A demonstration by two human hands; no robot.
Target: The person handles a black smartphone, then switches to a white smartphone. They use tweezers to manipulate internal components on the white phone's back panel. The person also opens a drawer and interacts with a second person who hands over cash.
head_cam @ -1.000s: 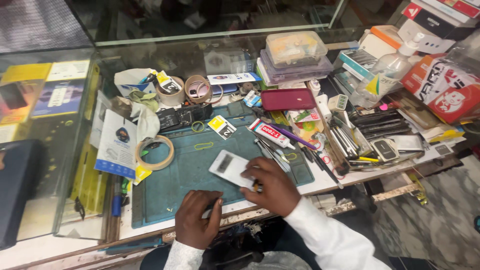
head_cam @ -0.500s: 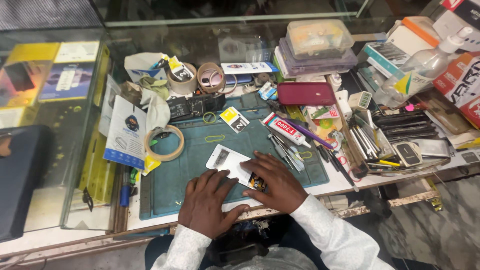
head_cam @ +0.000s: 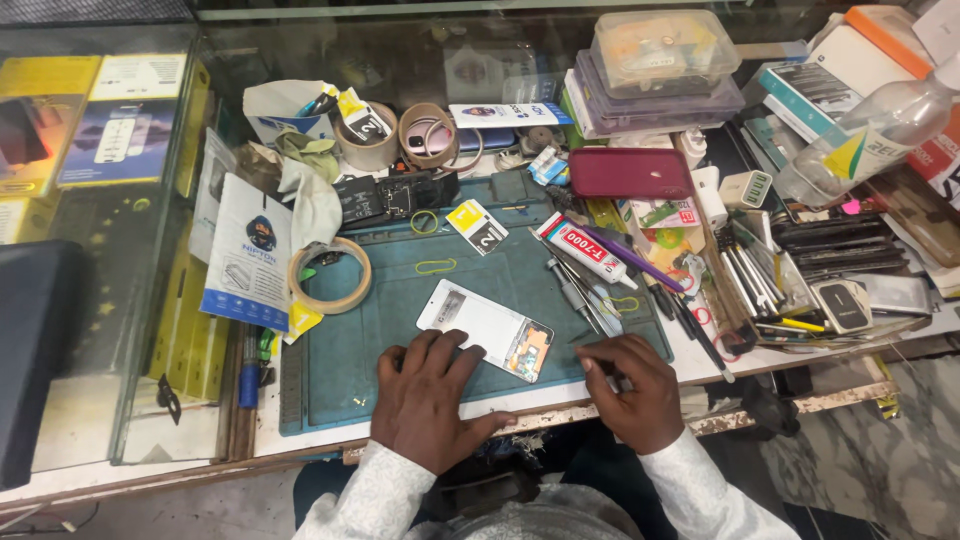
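One opened phone on the green mat; my left hand flat, open, touching it; right hand pinching one small tool.

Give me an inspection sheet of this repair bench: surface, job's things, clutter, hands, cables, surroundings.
Surface: teal work mat on a crowded counter.
Job's things: opened white phone lying flat on the mat, inner parts showing at one end.
Clutter: tape roll, glue tube, maroon phone, tweezers, plastic boxes.
Hands: left hand flat on the mat, fingertips touching the phone; right hand pinching a small dark tool beside it.
Cables: nothing seen.
Surroundings: glass display case at left with packaged accessories.
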